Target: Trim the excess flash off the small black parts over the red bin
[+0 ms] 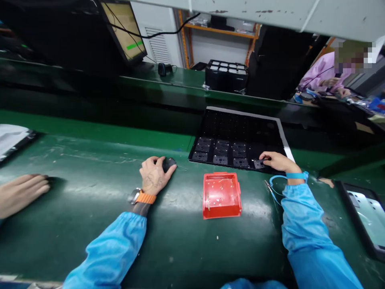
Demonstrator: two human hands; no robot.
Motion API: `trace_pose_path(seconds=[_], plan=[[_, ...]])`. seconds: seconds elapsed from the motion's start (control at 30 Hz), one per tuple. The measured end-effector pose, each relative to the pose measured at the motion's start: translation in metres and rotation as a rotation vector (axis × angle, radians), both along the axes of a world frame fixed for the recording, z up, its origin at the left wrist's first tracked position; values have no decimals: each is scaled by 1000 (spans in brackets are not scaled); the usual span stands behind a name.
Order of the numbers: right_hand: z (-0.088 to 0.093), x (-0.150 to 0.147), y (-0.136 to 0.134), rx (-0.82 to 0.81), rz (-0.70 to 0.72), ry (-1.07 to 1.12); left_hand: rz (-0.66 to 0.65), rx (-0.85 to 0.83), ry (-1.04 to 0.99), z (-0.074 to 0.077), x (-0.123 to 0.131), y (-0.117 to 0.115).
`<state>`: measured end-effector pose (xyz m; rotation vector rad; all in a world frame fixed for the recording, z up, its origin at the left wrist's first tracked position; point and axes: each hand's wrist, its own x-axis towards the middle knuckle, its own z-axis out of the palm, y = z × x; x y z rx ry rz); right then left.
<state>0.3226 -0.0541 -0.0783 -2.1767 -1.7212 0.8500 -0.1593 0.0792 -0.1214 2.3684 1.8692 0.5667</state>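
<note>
My left hand (154, 176) rests on the green bench with its thumb and fingers closed around a small black block-like piece (170, 163). To the right, my right hand (278, 161) pinches the edge of a thin dark plate (258, 163) at the near right corner of a black tray (264, 132). Several similar dark plates (221, 159) lie in rows across the tray's near part. Between my hands stands a red plastic bin (205, 198) with small pale scraps in it. A blue wrist strap (296, 176) circles my right wrist.
Another person's hand (25, 192) lies on the bench at far left. Tweezers (272, 192) and a blue cord are beside my right sleeve. A black-framed tray (355, 216) sits at right. A monitor (126, 32), scanner (164, 69) and black box (227, 82) stand behind. Another person (321, 74) sits back right.
</note>
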Motion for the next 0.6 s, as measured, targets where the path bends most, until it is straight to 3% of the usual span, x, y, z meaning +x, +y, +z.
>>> trace_pose_path(seconds=[0.37, 0.47, 0.6], plan=[[-5, -13, 1, -18, -7, -191, -32, -45, -61, -9, -5, 8], [9, -14, -1, 27, -32, -229, -75, -55, -85, -8, -3, 6], [48, -14, -16, 177, -80, -266, -51, -36, -107, -6, -1, 2]])
